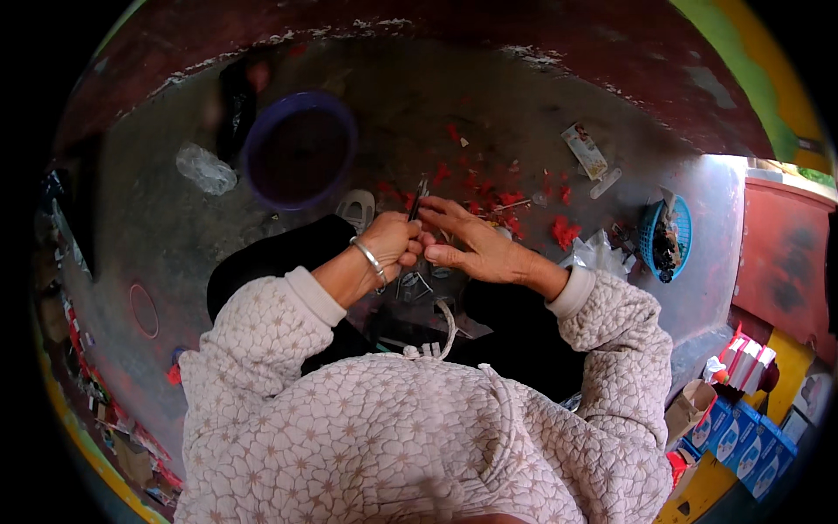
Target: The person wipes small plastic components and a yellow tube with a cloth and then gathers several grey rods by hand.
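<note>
My left hand (390, 242), with a metal bangle on the wrist, is closed around a slim dark metal tool (418, 197) whose tip points away from me. My right hand (467, 243) sits right beside it, fingers partly spread, thumb and fingertips touching near the tool's base. What the right fingers pinch is too small to tell. Both hands hover over my lap, above a dark cloth (288, 253) and a small metal wire piece (410, 284). Both sleeves are quilted, pale with a flower pattern.
Red scraps (506, 201) litter the grey floor ahead. A purple basin (299, 150) stands at the far left with a crumpled plastic bag (206, 168) beside it. A blue basket (663, 236) is at the right, with blue and white boxes (742, 437) lower right.
</note>
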Tool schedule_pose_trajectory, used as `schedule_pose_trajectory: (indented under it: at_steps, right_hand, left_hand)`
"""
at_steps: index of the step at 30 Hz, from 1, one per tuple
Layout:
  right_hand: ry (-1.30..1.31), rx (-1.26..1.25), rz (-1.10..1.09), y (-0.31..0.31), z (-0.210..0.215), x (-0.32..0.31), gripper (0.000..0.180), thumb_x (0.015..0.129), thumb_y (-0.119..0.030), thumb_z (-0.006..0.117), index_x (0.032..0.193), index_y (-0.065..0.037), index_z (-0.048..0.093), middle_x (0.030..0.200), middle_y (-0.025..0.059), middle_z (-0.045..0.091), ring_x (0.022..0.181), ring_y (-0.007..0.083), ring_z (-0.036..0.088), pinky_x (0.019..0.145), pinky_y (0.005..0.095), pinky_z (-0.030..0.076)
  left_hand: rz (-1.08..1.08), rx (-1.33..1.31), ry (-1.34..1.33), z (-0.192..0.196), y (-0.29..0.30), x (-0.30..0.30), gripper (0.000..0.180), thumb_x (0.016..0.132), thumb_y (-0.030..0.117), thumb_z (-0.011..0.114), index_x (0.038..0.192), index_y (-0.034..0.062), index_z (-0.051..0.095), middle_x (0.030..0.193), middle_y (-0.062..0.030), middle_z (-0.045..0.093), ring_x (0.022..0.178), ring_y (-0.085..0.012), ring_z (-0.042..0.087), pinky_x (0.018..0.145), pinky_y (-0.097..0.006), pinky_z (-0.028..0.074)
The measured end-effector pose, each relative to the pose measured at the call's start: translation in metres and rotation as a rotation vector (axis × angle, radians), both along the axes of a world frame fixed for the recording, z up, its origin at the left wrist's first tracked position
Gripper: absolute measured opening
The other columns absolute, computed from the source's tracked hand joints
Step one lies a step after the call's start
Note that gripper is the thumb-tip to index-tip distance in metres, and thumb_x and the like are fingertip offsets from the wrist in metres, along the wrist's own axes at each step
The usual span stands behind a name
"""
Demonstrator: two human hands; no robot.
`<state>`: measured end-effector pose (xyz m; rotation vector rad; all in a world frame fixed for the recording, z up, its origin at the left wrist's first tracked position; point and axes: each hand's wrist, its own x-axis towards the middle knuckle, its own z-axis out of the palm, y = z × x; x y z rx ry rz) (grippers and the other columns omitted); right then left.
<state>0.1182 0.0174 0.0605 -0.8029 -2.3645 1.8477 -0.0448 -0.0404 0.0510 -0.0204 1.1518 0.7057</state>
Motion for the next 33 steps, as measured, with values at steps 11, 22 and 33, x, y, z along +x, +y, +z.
schedule_pose_trajectory:
  at_steps: [11,22,33]
  right_hand:
    - [0.272,0.118,-0.059,0.059,-0.060,-0.037,0.033,0.079,-0.026,0.055,0.100,-0.001,0.058,0.116,0.0187,0.049,0.106,0.0326,0.049,0.088,0.0374,0.040]
    - [-0.477,0.468,-0.226,0.147,-0.322,-0.099,0.020,0.069,-0.019,0.059,0.082,-0.005,0.064,0.088,0.0161,0.061,0.085,0.0301,0.060,0.072,0.0391,0.049]
    - [-0.592,0.469,-0.096,0.146,-0.340,-0.117,0.024,0.078,-0.011,0.050,0.098,0.000,0.057,0.098,0.0219,0.057,0.088,0.0337,0.060,0.070,0.0404,0.051]
  left_hand:
    - [0.162,-0.068,-0.069,-0.014,0.010,-0.035,0.011,0.089,0.009,0.039,0.091,0.0017,0.047,0.060,0.0011,0.039,0.046,-0.0037,0.029,0.035,-0.015,0.020]
    - [-0.082,-0.249,-0.040,-0.031,0.012,-0.009,0.016,0.091,0.017,0.041,0.091,0.0028,0.049,0.057,0.0039,0.034,0.043,-0.0037,0.027,0.036,-0.017,0.023]
    - [-0.146,-0.254,-0.055,-0.036,0.018,-0.009,0.017,0.091,0.017,0.040,0.092,0.0023,0.049,0.058,0.0025,0.037,0.042,-0.0034,0.027,0.037,-0.016,0.021]
